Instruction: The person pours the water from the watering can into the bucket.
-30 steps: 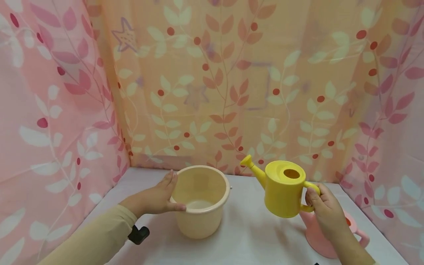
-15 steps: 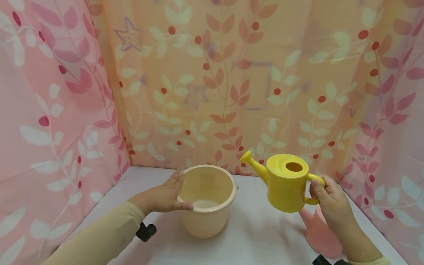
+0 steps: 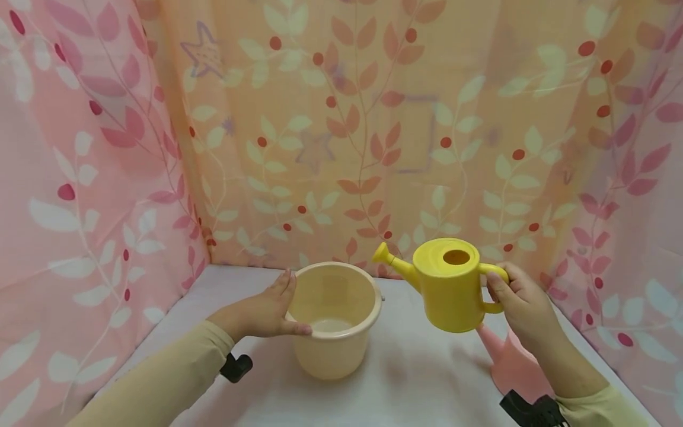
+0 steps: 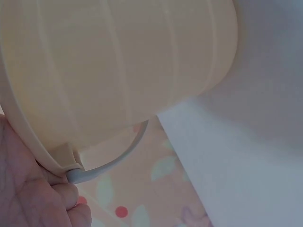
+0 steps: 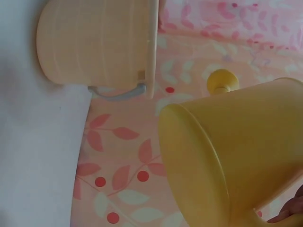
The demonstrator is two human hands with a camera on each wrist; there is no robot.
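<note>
A cream plastic bucket [image 3: 332,357] stands upright on the white table. My left hand [image 3: 260,309] rests against the left of its rim, thumb along the near edge and fingers stretched toward the far side. The bucket's grey handle [image 4: 106,166] hangs down behind it in the left wrist view. To the right, my right hand [image 3: 525,305] grips a yellow watering can [image 3: 452,296] by its handle, above the table. Its spout [image 3: 404,270] points left toward the bucket, and the can is nearly level. Its bottom [image 5: 191,165] shows in the right wrist view.
A pink watering can [image 3: 516,369] sits on the table below my right forearm, which hides its right part. Leaf-patterned curtains [image 3: 368,130] enclose the table [image 3: 421,385] at the back and both sides. Black straps [image 3: 236,367] are on my wrists.
The bucket and my left hand have shifted slightly right. My right hand has raised the yellow watering can, first a little right, then back left. My right forearm now hides the pink can's handle.
</note>
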